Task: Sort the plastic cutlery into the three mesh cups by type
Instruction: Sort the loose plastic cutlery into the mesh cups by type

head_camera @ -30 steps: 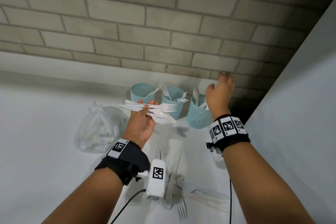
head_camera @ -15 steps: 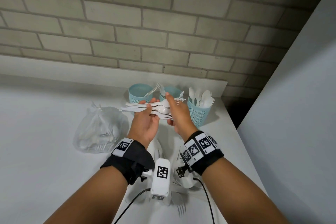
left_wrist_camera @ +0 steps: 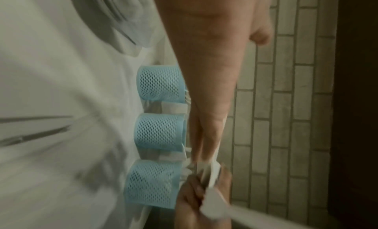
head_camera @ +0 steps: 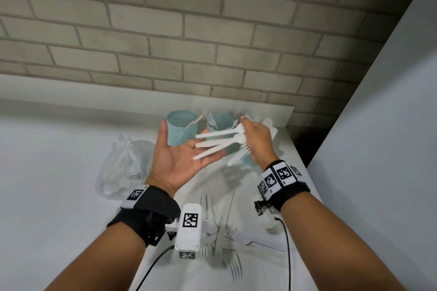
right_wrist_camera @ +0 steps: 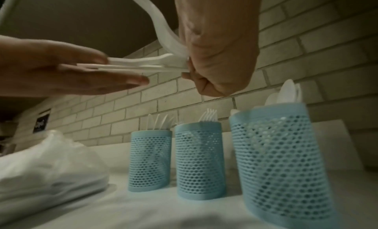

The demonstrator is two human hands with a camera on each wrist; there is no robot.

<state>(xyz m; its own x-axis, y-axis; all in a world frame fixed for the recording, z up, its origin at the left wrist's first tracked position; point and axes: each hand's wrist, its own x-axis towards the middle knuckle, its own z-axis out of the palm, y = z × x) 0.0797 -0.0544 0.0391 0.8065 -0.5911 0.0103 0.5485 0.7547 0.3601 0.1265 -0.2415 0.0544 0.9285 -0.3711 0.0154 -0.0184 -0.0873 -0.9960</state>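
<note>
- The right hand (head_camera: 256, 142) is pinching the head ends of a small bunch of white spoons (head_camera: 220, 140), fingers curled round them, above the table (head_camera: 59, 196) in front of the cups.
- The left hand (head_camera: 179, 158) is lying flat and spread, palm up, under the spoon handles; the handles are resting across its fingers without being gripped.
- Three light-blue mesh cups are standing in a row near the brick wall (head_camera: 189, 30): the left cup (right_wrist_camera: 150, 161) is holding what look like knives, the middle cup (right_wrist_camera: 199, 161) is holding forks, and the right cup (right_wrist_camera: 282, 164) is holding spoons.
- More white cutlery (head_camera: 227, 238), forks among it, is lying loose on the table between the two forearms.
- A knotted clear plastic bag (head_camera: 123, 165) is sitting on the table left of the cups.
</note>
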